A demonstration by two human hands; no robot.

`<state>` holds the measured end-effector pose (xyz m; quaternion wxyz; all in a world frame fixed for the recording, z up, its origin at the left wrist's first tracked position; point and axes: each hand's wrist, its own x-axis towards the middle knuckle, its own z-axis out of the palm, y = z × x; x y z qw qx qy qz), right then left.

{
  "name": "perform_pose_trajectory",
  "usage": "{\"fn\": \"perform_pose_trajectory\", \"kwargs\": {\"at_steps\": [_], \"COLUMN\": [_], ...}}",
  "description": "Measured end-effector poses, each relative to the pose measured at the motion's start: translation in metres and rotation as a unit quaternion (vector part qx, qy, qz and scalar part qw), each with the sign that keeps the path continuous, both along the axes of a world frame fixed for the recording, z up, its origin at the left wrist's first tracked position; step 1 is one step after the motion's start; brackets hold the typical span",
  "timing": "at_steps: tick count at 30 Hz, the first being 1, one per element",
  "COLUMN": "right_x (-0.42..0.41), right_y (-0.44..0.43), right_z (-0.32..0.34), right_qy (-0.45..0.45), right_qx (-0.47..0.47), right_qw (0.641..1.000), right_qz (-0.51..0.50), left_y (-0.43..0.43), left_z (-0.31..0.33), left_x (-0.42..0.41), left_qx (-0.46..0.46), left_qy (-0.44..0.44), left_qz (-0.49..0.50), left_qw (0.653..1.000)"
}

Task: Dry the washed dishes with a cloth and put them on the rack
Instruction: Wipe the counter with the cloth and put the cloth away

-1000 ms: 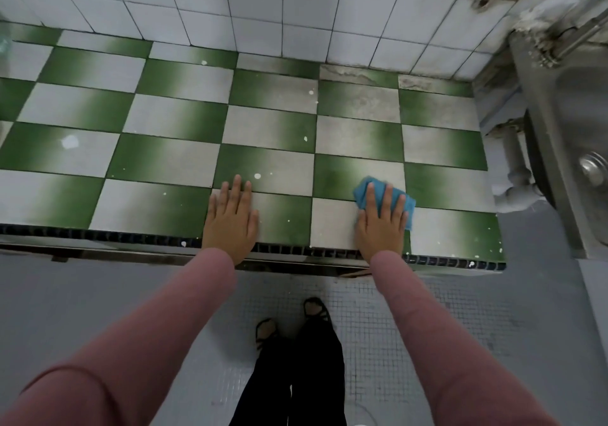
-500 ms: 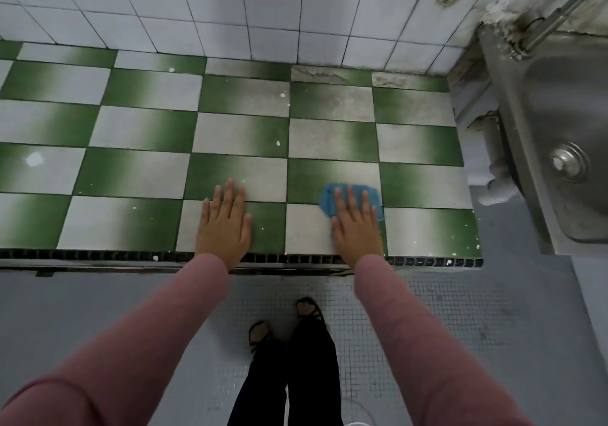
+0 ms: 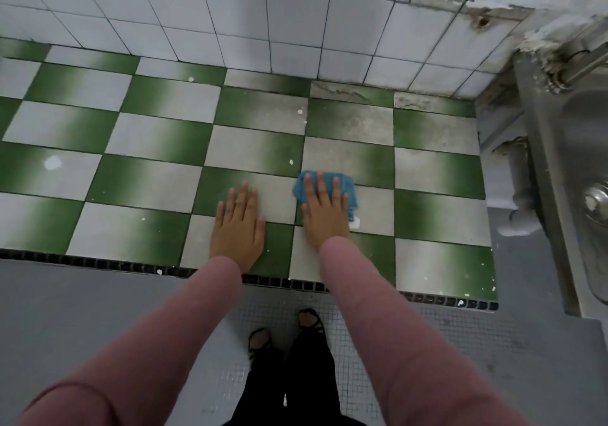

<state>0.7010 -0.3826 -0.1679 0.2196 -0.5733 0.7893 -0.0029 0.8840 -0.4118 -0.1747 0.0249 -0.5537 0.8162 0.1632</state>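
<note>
A small blue cloth (image 3: 348, 186) lies flat on the green-and-white tiled counter (image 3: 138, 182), near its front edge. My right hand (image 3: 324, 213) presses down on the cloth with straight fingers and covers most of it. A white tag of the cloth peeks out by my right wrist. My left hand (image 3: 238, 228) rests flat on the bare tiles just left of the cloth, fingers straight, holding nothing. No dishes and no rack are in view.
A steel sink (image 3: 579, 169) with its drain stands at the right, beyond the counter's end, with a grey pipe (image 3: 521, 189) beside it. White wall tiles (image 3: 263, 21) rise behind the counter. My feet stand on the grey floor (image 3: 65, 320) below.
My right hand has slid the cloth leftward along the counter, closer to my left hand. My left hand has stayed flat in place. The view has shifted a little.
</note>
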Motion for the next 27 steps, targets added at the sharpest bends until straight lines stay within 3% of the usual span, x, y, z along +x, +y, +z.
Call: {"fn": "perform_pose_trajectory", "kwargs": {"at_steps": [3,5,8,12,15,18,22,25,27], "right_x": [0.017,0.001,-0.038,-0.061,-0.043,-0.006,0.048,0.045,0.019], "right_y": [0.009,0.018,0.016,-0.025,-0.071,-0.106,-0.097,-0.071,-0.062], "right_z": [-0.002,-0.009,-0.011,-0.002,0.002,0.005,0.005,0.001,-0.001], "right_qy": [-0.014,-0.013,0.016,0.008,-0.004,-0.012,-0.004,-0.010,-0.005], "right_qx": [-0.025,-0.032,-0.024,-0.011,0.006,0.020,-0.003,-0.023,-0.021], "right_qw": [0.984,0.972,0.978,0.999,1.000,1.000,0.987,0.974,0.976], "right_qz": [0.177,0.233,0.207,0.029,-0.023,0.007,0.162,0.226,0.217], "left_y": [-0.005,-0.007,-0.013,-0.028,-0.038,-0.048,-0.059,-0.064,-0.067], "left_z": [-0.002,-0.003,-0.003,0.001,0.001,0.002,0.003,0.005,0.006], "left_x": [-0.002,0.000,0.009,0.017,0.023,0.031,0.042,0.043,0.042], "left_qx": [0.005,0.002,0.000,0.000,-0.001,0.000,-0.006,-0.006,-0.004], "left_qy": [-0.002,-0.002,0.001,-0.001,0.000,0.005,-0.006,-0.010,-0.010], "left_qz": [0.013,0.014,0.018,0.036,0.044,0.055,0.052,0.043,0.034], "left_qw": [1.000,1.000,1.000,0.999,0.999,0.998,0.999,0.999,0.999]}}
